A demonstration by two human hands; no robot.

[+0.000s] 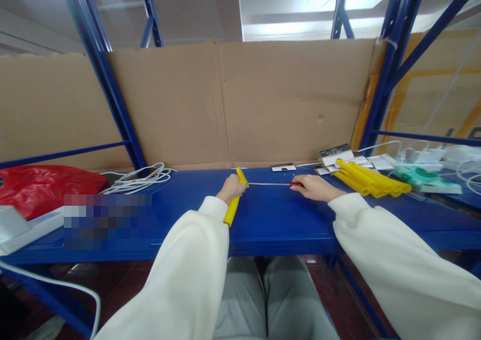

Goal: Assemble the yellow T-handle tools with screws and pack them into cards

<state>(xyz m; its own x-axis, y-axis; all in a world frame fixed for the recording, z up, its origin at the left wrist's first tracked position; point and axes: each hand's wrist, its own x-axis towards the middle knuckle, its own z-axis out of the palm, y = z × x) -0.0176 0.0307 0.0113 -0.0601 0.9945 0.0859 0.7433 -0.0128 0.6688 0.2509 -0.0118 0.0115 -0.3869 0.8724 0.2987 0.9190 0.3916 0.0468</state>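
Past the near edge [278, 239] of the blue shelf [278, 215] and a strip of open room, the left hand [231, 188] grips a yellow tube [232, 210] slanting through its fist, the right hand [311, 187] clasps a red-handled tool [293, 184] whose thin shaft [268, 184] reaches left to the tube, and cardboard [263, 104] bounds the far edge.

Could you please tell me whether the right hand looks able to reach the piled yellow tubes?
Probably yes: the piled yellow tubes lie near the right hand with nothing visibly between, but that hand holds a red handle.
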